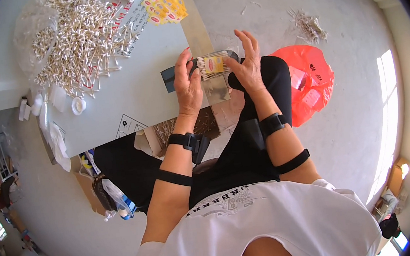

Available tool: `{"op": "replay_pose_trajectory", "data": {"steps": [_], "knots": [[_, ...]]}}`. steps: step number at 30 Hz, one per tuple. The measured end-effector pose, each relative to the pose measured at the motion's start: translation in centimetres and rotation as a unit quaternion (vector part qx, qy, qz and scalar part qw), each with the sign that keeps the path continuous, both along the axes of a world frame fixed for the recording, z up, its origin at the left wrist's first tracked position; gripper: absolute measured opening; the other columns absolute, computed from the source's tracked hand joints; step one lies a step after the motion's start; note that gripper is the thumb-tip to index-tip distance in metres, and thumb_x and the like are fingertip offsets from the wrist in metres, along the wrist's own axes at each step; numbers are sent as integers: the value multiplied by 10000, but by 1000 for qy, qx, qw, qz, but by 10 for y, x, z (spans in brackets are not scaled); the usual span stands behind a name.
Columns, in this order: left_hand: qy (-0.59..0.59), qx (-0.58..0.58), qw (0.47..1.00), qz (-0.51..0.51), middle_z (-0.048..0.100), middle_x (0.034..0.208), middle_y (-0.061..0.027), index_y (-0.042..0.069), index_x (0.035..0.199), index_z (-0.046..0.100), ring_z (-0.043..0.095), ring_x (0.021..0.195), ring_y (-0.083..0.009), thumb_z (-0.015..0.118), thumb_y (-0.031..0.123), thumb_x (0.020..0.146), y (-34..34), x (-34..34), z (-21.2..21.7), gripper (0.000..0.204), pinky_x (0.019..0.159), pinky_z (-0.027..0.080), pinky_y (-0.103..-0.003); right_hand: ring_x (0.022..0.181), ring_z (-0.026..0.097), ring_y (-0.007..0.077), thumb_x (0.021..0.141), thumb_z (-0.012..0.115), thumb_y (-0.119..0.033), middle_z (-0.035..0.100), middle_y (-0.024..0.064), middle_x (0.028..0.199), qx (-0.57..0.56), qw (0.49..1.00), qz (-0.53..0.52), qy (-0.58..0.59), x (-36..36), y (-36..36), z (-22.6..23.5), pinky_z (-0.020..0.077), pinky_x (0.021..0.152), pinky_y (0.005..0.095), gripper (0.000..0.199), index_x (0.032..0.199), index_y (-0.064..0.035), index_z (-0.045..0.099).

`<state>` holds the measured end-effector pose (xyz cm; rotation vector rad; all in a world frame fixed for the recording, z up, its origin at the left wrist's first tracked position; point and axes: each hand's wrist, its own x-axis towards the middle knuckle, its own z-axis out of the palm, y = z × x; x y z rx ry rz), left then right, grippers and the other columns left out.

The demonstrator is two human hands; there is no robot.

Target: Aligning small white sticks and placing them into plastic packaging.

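Observation:
Between my hands is a small clear pack of cotton swabs (214, 65) with a yellow label, over the table's right edge. My left hand (188, 90) closes on its left end, thumb at the near side. My right hand (248, 67) has its thumb on the right end; its other fingers point up and away. A dark flat piece (168, 80) lies beside my left hand, partly hidden by it. A large heap of loose cotton swabs (78, 36) covers the table's far left. Several yellow labels (166, 7) lie at the far edge.
The grey table (146, 102) ends just left of my knees. A small white round container (78, 106) and plastic bags stand at its left. Under it, an open carton (165, 135) holds swabs. A red plastic bag (316, 80) and scattered swabs (307, 25) lie on the floor.

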<state>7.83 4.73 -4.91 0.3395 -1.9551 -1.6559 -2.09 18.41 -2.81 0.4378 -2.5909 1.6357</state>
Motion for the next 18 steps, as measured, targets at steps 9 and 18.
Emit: {"op": "replay_pose_trajectory", "data": {"steps": [9, 18], "knots": [[-11, 72, 997, 7, 486, 1390, -125, 15, 1373, 452, 491, 1247, -216, 517, 3, 926, 3, -4, 1, 451, 1083, 387, -357, 1281, 389, 296, 580, 702, -133, 498, 81, 1272, 236, 916, 285, 155, -17, 1, 18, 274, 1054, 436, 551, 1121, -106, 605], [-9, 100, 995, -14, 433, 1435, -128, 1, 1437, 358, 423, 1314, -233, 492, 151, 998, 8, 0, 10, 483, 1103, 336, -363, 1262, 406, 287, 625, 726, -155, 527, 85, 1238, 177, 939, 268, 122, -10, -2, 14, 298, 1040, 419, 509, 1113, -80, 603]]}}
